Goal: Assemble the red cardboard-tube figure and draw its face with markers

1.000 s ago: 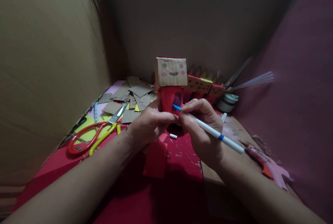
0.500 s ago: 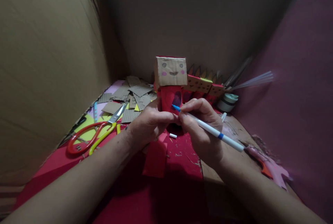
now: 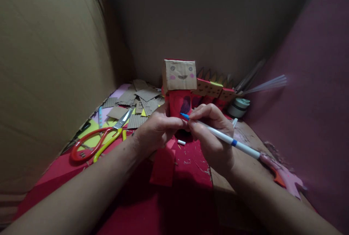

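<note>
A small cardboard figure point(image 3: 181, 75) stands upright in the middle, with a drawn face, pink cheeks and a red body. My left hand point(image 3: 160, 127) is closed around the lower part of the red body, thumb across its base. A dark oval patch point(image 3: 186, 104) is coloured on the front of that body. In my right hand point(image 3: 211, 133) is a white felt-tip pen point(image 3: 220, 135) with a blue band, pinched near its blue end. Its tip touches the red front or lies very close to it, just left of the patch. The figure's back is hidden.
Red-and-yellow-handled scissors point(image 3: 109, 133) lie left, beside cardboard scraps point(image 3: 147, 95). Similar cardboard figures point(image 3: 212, 88) stand behind on the right. A pale green roll point(image 3: 239, 107), clear sticks point(image 3: 268, 84) and a pink glue gun point(image 3: 283, 176) are at right. A red paper strip point(image 3: 163, 167) lies in front.
The pen's rear end has swung slightly right and down, while its tip stays at the red body. The figure has shifted very slightly right. Both hands keep their grip.
</note>
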{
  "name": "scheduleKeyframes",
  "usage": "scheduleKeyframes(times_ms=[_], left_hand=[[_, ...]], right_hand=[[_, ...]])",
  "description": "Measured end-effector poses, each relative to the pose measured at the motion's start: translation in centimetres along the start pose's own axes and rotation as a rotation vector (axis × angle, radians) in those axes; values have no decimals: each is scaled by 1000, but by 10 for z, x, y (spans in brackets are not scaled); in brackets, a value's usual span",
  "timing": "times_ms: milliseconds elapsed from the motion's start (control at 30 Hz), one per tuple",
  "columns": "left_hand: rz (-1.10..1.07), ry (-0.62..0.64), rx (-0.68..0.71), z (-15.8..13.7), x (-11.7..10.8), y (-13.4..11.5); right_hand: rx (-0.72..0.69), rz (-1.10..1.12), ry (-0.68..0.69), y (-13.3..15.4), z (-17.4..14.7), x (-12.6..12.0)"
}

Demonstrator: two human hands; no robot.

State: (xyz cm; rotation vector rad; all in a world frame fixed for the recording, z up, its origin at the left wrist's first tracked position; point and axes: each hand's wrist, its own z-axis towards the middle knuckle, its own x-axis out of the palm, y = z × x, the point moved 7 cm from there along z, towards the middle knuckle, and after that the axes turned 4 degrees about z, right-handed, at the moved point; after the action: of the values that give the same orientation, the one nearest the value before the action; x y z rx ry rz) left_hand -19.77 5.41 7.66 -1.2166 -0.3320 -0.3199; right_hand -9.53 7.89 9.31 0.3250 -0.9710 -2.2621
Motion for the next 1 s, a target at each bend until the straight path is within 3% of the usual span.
scheduleKeyframes(times_ms=[1000], left_hand=[[19, 14, 17, 0, -2, 0]], right_hand=[[-32, -55, 16, 5, 1, 3]])
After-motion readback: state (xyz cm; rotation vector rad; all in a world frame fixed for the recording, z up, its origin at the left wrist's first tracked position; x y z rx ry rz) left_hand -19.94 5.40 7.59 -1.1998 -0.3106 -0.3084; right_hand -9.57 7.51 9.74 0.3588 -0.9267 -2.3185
